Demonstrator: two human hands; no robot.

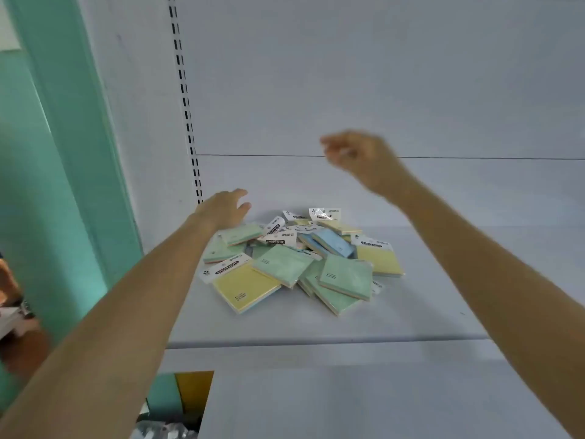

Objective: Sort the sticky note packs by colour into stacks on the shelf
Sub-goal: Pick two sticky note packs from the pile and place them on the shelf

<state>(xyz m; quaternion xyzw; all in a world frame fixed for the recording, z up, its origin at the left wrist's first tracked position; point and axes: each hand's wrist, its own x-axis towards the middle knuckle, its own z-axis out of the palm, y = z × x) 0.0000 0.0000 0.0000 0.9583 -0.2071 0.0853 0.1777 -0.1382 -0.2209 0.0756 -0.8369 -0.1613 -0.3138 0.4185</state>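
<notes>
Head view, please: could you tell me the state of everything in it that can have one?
sticky note packs: unsorted; green, yellow and blue mixed in one overlapping heap.
shelf: bears the heap; no colour stacks on it yet.
left grip: fingers relaxed, holding nothing, over the heap's far left edge.
right grip: raised clear of the heap, blurred; fingers curled, whether it holds anything is unclear.

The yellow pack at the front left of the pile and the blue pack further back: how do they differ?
The yellow pack lies at the front left edge of the pile; the blue pack sits further back, propped on other packs. The yellow pack's white STICKY NOTE header shows plainly; the blue pack's cannot be made out. Both are flat, square packs in one unsorted pile.
</notes>
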